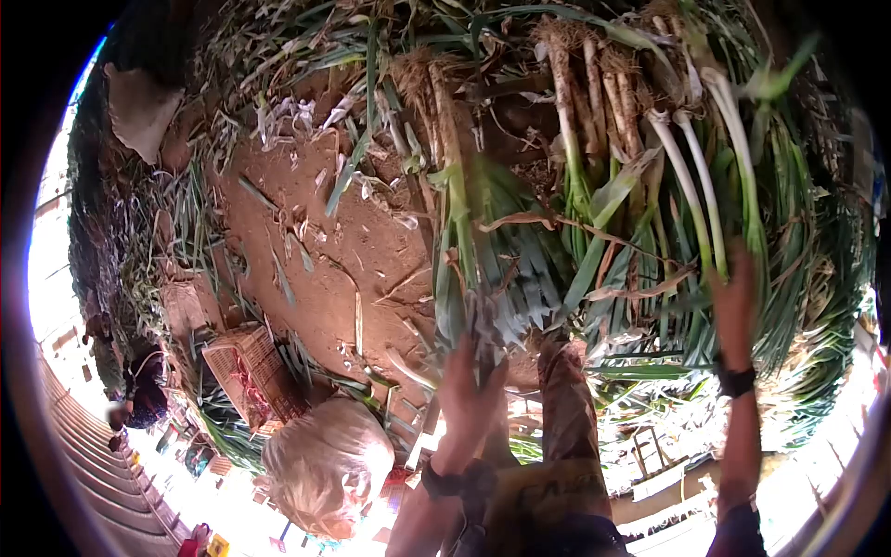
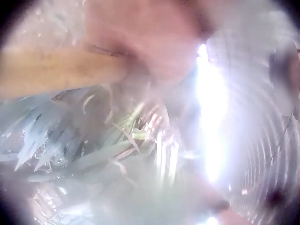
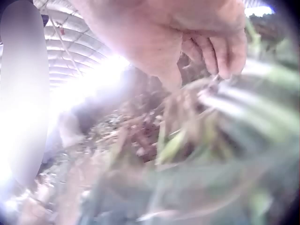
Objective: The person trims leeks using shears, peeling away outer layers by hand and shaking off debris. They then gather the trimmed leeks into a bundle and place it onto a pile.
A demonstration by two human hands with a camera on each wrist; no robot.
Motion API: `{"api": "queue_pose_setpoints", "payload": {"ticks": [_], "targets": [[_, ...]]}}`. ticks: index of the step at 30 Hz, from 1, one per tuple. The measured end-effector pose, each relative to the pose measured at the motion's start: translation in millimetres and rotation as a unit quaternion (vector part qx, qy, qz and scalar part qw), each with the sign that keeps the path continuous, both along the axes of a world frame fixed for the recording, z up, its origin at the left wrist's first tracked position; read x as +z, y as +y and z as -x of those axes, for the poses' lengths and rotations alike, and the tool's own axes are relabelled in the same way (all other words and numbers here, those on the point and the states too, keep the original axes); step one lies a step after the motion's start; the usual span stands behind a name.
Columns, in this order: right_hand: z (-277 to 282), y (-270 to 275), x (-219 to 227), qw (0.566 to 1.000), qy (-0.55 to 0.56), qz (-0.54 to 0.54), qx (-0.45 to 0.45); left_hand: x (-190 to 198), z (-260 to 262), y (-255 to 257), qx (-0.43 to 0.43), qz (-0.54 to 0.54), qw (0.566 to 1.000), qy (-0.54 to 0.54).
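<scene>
My left hand (image 1: 464, 390), blurred, has its thumb held apart from its fingers. The fingertips overlap the drooping leaf ends of a rooted, soil-stained leek (image 1: 455, 200) in the head view. My right hand (image 1: 735, 306) reaches forward over leek leaves, its fingertips close to the green parts of several clean white-stemmed leeks (image 1: 691, 176). In the right wrist view the right hand's fingers (image 3: 222, 56) bend loosely downward near blurred white stems (image 3: 229, 110), and nothing shows between them and the thumb. The left wrist view has the left hand (image 2: 145, 37) hazy at the top.
Brown-rooted leeks (image 1: 561, 102) lie in a row ahead, with a thick heap of green leaves (image 1: 798, 251) at the right. Leaf scraps litter bare soil (image 1: 316, 232). A wicker basket (image 1: 251, 371) and a pale rounded bundle (image 1: 329, 459) stand at the lower left.
</scene>
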State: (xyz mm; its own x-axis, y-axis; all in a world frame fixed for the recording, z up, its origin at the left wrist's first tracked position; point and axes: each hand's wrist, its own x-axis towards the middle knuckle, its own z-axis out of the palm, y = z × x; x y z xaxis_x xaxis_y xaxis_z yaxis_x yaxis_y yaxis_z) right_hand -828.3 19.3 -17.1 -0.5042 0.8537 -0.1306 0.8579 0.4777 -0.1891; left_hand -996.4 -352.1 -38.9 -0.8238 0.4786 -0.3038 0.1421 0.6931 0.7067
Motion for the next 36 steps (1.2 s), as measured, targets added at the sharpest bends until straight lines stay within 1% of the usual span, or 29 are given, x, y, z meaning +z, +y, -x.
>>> {"api": "queue_pose_setpoints", "payload": {"ticks": [1,2,3,4,5,7,8,10,11,13,14,15,17,18,19,20,21,22,23,25,26,27,29,30,31,32,33,35,36], "targets": [[-2,-28,-54,0.99,0.079,0.114,-0.017,0,6,-5,0.004,-0.003,1.0,-0.003],[32,-78,-87,0.978,0.075,0.191,-0.037,7,13,-8,0.025,-0.002,0.999,-0.048],[62,-124,-118,0.952,0.097,0.29,0.001,13,20,-12,0.045,0.0,0.995,-0.092],[98,-168,-150,0.936,0.214,0.24,0.14,17,26,-16,0.056,-0.001,0.992,-0.113],[136,-198,-161,0.933,0.219,0.197,0.208,19,30,-22,0.06,-0.001,0.992,-0.113],[210,-236,-186,0.955,0.171,0.186,0.155,24,37,-35,0.046,0.055,0.994,-0.085],[234,-245,-198,0.954,0.173,0.188,0.156,29,43,-40,0.048,0.057,0.994,-0.084],[262,-257,-216,0.983,0.1,0.13,0.08,39,50,-49,0.031,0.081,0.988,-0.125],[265,-255,-221,0.983,0.096,0.131,0.083,39,50,-53,0.034,0.081,0.988,-0.129],[264,-239,-221,0.972,0.101,0.2,0.065,43,49,-58,0.041,0.04,0.991,-0.121],[264,-226,-209,0.959,0.063,0.275,0.035,44,49,-60,0.043,0.034,0.991,-0.123],[257,-214,-193,0.961,0.06,0.268,0.037,42,47,-61,0.033,0.025,0.994,-0.106],[233,-197,-148,0.965,0.049,0.224,0.124,35,40,-59,0.02,0.007,0.995,-0.093],[222,-191,-128,0.967,0.045,0.219,0.122,28,35,-59,-0.024,-0.017,0.999,-0.016],[209,-187,-109,0.96,-0.012,0.243,0.137,26,32,-57,-0.068,-0.04,0.995,0.061],[196,-186,-96,0.949,-0.067,0.268,0.152,30,30,-53,-0.07,-0.045,0.995,0.059],[178,-189,-88,0.951,-0.069,0.264,0.148,35,26,-46,-0.079,-0.029,0.996,0.007],[159,-194,-80,0.955,-0.065,0.229,0.177,39,23,-39,-0.089,-0.013,0.995,-0.044],[145,-200,-74,0.957,-0.06,0.195,0.205,47,21,-32,-0.093,-0.015,0.995,-0.045],[125,-211,-65,0.956,-0.08,0.186,0.213,60,15,-23,-0.047,-0.022,0.986,-0.156],[115,-216,-62,0.953,-0.102,0.177,0.225,57,10,-24,-0.054,-0.026,0.984,-0.17],[105,-223,-64,0.953,-0.101,0.179,0.221,51,3,-25,-0.058,-0.024,0.983,-0.17],[97,-238,-67,0.95,-0.173,0.054,0.254,39,-7,-26,-0.075,-0.015,0.994,-0.081],[86,-239,-60,0.951,-0.127,0.053,0.277,33,-8,-25,-0.077,-0.012,0.994,-0.079],[81,-242,-57,0.952,-0.126,0.054,0.276,27,-6,-22,-0.06,0.035,0.99,-0.123],[77,-245,-55,0.953,-0.129,0.09,0.259,24,0,-16,-0.042,0.081,0.982,-0.166],[75,-246,-54,0.953,-0.131,0.125,0.242,23,8,-8,-0.044,0.081,0.982,-0.164],[72,-244,-51,0.949,-0.144,0.128,0.251,23,32,10,0.009,0.089,0.965,-0.246],[71,-242,-50,0.943,-0.159,0.132,0.262,9,38,14,0.004,0.045,0.976,-0.212]]}}
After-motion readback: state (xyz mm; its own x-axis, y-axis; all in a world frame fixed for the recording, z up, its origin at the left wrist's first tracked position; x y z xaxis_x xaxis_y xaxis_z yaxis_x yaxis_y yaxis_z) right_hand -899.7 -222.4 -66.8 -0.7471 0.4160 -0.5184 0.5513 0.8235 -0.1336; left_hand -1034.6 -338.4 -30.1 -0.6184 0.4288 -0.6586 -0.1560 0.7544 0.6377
